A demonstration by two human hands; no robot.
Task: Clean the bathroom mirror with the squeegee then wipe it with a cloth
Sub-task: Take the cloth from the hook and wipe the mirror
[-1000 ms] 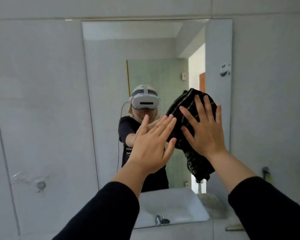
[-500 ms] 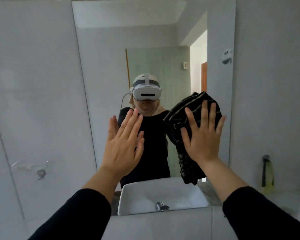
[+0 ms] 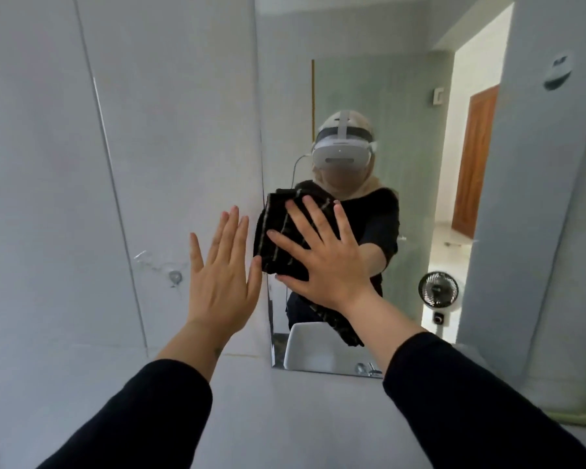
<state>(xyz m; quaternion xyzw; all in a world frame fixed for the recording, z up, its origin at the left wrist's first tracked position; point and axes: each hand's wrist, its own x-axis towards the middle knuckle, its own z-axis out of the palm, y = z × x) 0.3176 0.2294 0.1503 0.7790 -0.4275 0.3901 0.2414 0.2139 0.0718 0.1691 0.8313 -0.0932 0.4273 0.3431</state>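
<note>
Two bare hands work at the left edge of the bathroom mirror [image 3: 369, 96], which fills the right half of the frame. At centre, the right hand [image 3: 322, 255] is spread wide and flat, fingers fanned, pinning a dark striped cloth [image 3: 274, 231] against the glass; a flat palm of this kind spreads pressure over the folded fabric, which suits wiping rather than gripping. One loose end of the cloth trails below the wrist toward the lower centre of the frame. Left of centre, the left hand [image 3: 222, 286] is open and holds nothing, fingers together and pointing up, its palm turned toward the tiled wall [image 3: 115, 164] just beside the mirror's edge; whether it touches the wall cannot be told, but its position suggests bracing or balance. No squeegee is in view, so the step in hand is judged to be the cloth wipe, the second part of the task. At lower centre the reflection shows a white basin [image 3: 315, 350] with a chrome tap [image 3: 369, 368]; nothing can be seen lying inside it. A small fan [image 3: 437, 290] and a wooden door [image 3: 476, 160] also appear in the reflection at right.
</note>
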